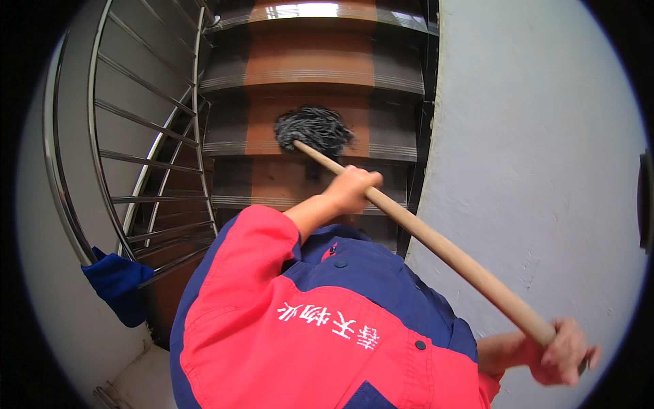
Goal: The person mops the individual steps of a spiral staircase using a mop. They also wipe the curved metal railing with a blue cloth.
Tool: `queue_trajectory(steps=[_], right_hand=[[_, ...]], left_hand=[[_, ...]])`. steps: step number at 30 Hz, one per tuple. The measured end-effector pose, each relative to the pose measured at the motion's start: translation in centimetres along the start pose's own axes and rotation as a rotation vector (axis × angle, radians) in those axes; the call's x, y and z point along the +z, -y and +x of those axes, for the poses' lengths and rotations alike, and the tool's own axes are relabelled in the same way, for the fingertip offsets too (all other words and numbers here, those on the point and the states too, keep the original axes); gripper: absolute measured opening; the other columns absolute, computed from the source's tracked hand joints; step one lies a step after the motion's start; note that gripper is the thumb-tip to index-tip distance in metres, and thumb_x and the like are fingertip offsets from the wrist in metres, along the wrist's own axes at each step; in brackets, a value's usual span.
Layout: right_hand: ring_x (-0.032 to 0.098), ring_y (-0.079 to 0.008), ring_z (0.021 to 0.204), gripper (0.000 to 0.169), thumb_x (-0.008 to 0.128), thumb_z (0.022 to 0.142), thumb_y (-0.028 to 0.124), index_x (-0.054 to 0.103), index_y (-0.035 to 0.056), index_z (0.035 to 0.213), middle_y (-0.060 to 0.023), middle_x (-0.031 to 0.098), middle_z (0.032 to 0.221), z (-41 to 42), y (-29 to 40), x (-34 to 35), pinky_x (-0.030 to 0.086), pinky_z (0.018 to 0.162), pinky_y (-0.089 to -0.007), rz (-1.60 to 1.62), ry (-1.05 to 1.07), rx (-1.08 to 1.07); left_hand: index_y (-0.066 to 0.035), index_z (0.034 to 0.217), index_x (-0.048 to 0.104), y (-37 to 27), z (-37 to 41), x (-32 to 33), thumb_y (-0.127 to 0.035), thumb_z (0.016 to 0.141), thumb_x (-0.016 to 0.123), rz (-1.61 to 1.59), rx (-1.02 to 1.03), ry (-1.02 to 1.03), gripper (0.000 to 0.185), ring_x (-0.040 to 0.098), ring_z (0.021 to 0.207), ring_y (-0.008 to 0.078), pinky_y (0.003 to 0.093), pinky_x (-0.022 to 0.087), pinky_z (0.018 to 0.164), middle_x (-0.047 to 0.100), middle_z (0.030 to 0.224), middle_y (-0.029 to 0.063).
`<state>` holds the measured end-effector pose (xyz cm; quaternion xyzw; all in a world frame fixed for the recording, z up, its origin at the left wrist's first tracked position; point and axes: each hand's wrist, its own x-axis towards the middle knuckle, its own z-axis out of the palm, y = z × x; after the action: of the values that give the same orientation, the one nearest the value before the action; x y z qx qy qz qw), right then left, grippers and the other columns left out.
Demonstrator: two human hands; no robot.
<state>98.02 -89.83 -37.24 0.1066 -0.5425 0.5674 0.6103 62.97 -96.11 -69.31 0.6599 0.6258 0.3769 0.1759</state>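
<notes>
My left hand [354,188] is closed around the lower part of a mop's wooden handle [439,239]. Near the handle's top end, at the lower right, my right hand [563,353] grips it; that hand is slightly blurred. The handle slants from there up and left to the mop head [314,128], a bundle of dark grey strands. These strands lie on a stair tread [225,147], over its orange-brown middle strip and close to the ribbed nosing. Part of the step below is hidden by my left arm and my red and navy jacket [327,317], which bears writing.
A stainless steel railing [148,122] with a curved handrail [55,168] runs along the left. Over its lower end hangs a blue cloth [117,286]. A pale plastered wall [531,153] closes the right side. More steps [311,56] lie ahead; a dark object [645,202] sits at the right rim.
</notes>
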Motion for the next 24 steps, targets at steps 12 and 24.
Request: queue_trajectory(steps=[12,24], right_hand=[[0.052,-0.0172,0.048,0.017,0.068,0.083,0.006,0.054,0.0011,0.092,-0.004,0.053,0.056,0.6,-16.8,11.5,0.05,0.067,-0.0391,-0.016,0.452,0.524],[0.035,-0.0043,0.05,0.016,0.051,0.095,0.007,0.038,0.0096,0.087,0.0068,0.033,0.052,-3.8,6.3,0.8,0.04,0.068,-0.0249,-0.077,-0.296,-0.047]], left_hand=[[-0.006,0.077,0.053,13.0,-11.8,-12.1,-0.012,0.082,0.064,0.29,-0.361,-0.599,0.014,0.055,0.071,0.0369,0.0451,0.042,0.063,0.056,0.071,0.0151],[-0.014,0.08,0.055,-4.6,5.8,-10.1,-0.013,0.058,0.072,0.132,0.348,-0.119,0.028,0.059,0.06,0.0247,0.0361,0.042,0.06,0.056,0.061,0.0031]])
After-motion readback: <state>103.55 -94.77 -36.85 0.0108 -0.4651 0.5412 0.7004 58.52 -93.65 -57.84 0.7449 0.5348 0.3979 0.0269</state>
